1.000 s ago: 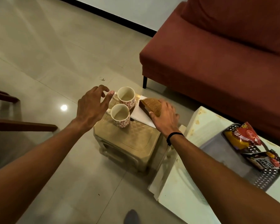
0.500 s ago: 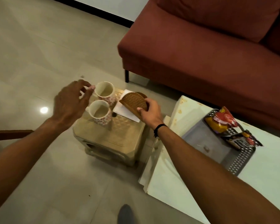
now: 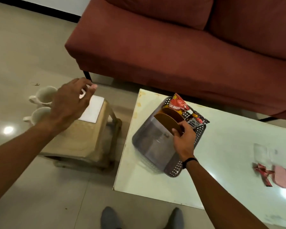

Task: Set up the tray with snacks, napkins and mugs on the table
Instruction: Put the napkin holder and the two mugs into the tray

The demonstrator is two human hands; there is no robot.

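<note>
Two brown discs (image 3: pixel 168 120) pinched in right hand (image 3: pixel 183 139) over tray (image 3: pixel 139 138); left hand (image 3: pixel 69 104), fingers loosely spread, above two mugs (image 3: pixel 43 96).

A glossy, smooth white finish with rust-coloured staining along the edge at 9 o'clock is shown by the table (image 3: pixel 224 156). The tray (image 3: pixel 139 138) looks like grey plastic, perforated at its ends and smooth in the middle. Shiny printed foil is seen on the snack packets (image 3: pixel 178 104) at the tray's 12 o'clock end. The brown round holders (image 3: pixel 165 121) are matt and smooth on the visible side. The stool (image 3: pixel 87 141) appears as matt beige plastic. The napkin (image 3: pixel 93 109) is matt white paper. The mugs (image 3: pixel 43 96) look like glazed ceramic. Matt, woven red cloth covers the sofa (image 3: pixel 172 47). The floor (image 3: pixel 31 47) is polished tile.
</note>
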